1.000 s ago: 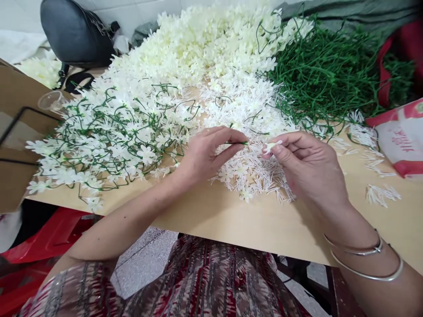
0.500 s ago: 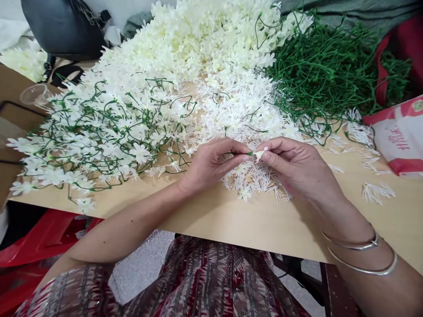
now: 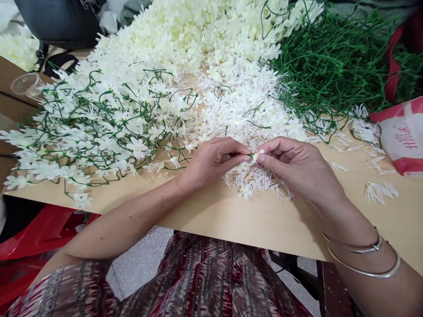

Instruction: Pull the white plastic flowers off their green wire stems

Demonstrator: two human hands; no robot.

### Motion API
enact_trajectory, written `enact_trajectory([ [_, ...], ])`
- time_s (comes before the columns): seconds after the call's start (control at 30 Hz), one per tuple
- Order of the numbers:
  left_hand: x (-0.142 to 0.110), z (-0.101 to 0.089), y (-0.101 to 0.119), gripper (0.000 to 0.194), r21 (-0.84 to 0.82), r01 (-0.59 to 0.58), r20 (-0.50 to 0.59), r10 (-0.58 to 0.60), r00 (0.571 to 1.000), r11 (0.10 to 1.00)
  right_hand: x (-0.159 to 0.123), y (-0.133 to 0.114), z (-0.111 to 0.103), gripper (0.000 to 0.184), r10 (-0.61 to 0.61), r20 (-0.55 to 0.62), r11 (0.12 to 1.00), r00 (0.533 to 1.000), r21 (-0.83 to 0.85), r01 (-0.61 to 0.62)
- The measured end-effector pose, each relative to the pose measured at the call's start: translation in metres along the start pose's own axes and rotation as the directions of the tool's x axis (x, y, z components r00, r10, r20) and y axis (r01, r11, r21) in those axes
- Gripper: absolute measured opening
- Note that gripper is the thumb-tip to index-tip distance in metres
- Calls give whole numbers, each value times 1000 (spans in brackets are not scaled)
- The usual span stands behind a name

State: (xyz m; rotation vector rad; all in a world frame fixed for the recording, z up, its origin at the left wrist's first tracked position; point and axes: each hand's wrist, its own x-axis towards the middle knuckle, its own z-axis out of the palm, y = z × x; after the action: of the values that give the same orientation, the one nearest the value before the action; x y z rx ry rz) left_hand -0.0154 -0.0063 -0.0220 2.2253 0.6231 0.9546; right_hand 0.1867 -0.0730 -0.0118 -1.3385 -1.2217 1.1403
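My left hand (image 3: 214, 160) pinches a green plastic stem (image 3: 251, 155) between thumb and fingertips; most of the stem is hidden in the hand. Facing it, my right hand (image 3: 292, 165) is closed on a small white artificial flower (image 3: 257, 155) at the stem's tip. The two hands almost meet over the table. Beneath and behind them lies a heap of white thread-like stamens (image 3: 241, 103). To the left spreads a pile of white flowers on green stems (image 3: 125, 119).
Loose white petals (image 3: 185, 35) are heaped at the back, with bare green stems (image 3: 330, 61) at back right. A red-and-white bag (image 3: 405, 136) is at the right edge, a black bag (image 3: 59, 22) at back left. A red plastic stool (image 3: 39, 237) stands below the table (image 3: 214, 215).
Both hands stay pinched together at the same spot. The white flower has turned slightly between the right fingertips. The view has shifted a little.
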Motion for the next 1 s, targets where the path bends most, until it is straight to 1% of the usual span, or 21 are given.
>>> enact_trajectory([
  [0.1, -1, 0, -1, 20, 81, -8, 33, 5, 999, 997, -1, -4, 1, 10, 16, 5, 999, 1000, -38, -16],
  [0.17, -1, 1, -2, 20, 128, -5, 36, 0, 999, 992, -2, -5, 2, 10, 22, 3, 998, 1000, -59, -22],
  [0.27, -1, 2, -3, 20, 147, -52, 43, 46, 998, 988, -2, -4, 3, 11, 31, 8, 997, 1000, -68, -30],
  [0.37, 0, 2, -3, 20, 148, -84, 48, 78, 996, 985, -1, -3, 3, 11, 42, 14, 998, 999, -49, -41],
  [0.53, 0, 4, -3, 17, 85, -9, 32, 6, 999, 996, 3, -1, -1, 11, 72, 50, 997, 996, 13, -72],
  [0.6, 1, 4, -4, 20, 59, 0, 57, -4, 998, 998, 4, 0, -4, 10, 79, 59, 996, 995, 32, -81],
  [0.73, 0, 2, -4, 22, 43, 14, 94, -18, 995, 999, 4, 3, -8, 12, 80, 37, 996, 996, 48, -81],
  [0.9, -2, 2, -3, 18, 51, 42, 74, -46, 996, 998, 3, 5, -7, 15, 91, -2, 995, 996, 39, -91],
  [1.0, -3, 3, -4, 14, 72, 18, 57, -22, 998, 997, 3, 4, -7, 16, 98, -13, 995, 995, 9, -98],
])
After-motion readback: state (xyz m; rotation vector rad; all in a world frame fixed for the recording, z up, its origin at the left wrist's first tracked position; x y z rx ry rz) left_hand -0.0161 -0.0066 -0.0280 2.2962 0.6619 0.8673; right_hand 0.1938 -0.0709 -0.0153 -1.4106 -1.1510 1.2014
